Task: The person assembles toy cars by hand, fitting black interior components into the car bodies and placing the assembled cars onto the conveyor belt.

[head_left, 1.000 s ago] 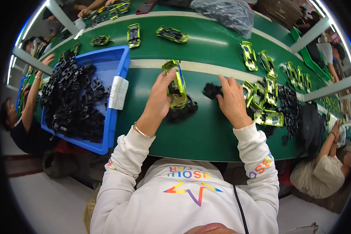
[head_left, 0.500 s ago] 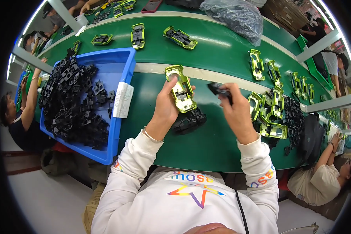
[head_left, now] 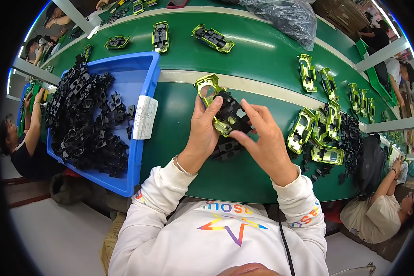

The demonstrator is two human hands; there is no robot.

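Note:
My left hand [head_left: 201, 131] is closed around a lime-green toy car body shell [head_left: 224, 129], with its hollow underside facing up. A black plastic chassis part [head_left: 228, 112] lies over the shell at a slant, covering much of its inside. My left thumb presses on that black part. The fingers and thumb of my right hand [head_left: 267, 140] grip the part's right edge. Beneath my hands, another black part [head_left: 227, 151] rests on the green table [head_left: 179, 106], partly hidden.
At left stands a blue bin [head_left: 134, 156] heaped with black parts [head_left: 85, 124]. Several lime-green shells [head_left: 327, 155] and small black pieces [head_left: 353, 138] lie at right. More car bodies [head_left: 212, 38] sit on the far green strip, near a plastic bag [head_left: 285, 18]. People work on both sides.
My right hand has moved left with the black part and set it against the open underside of the shell. My left thumb has shifted onto that part.

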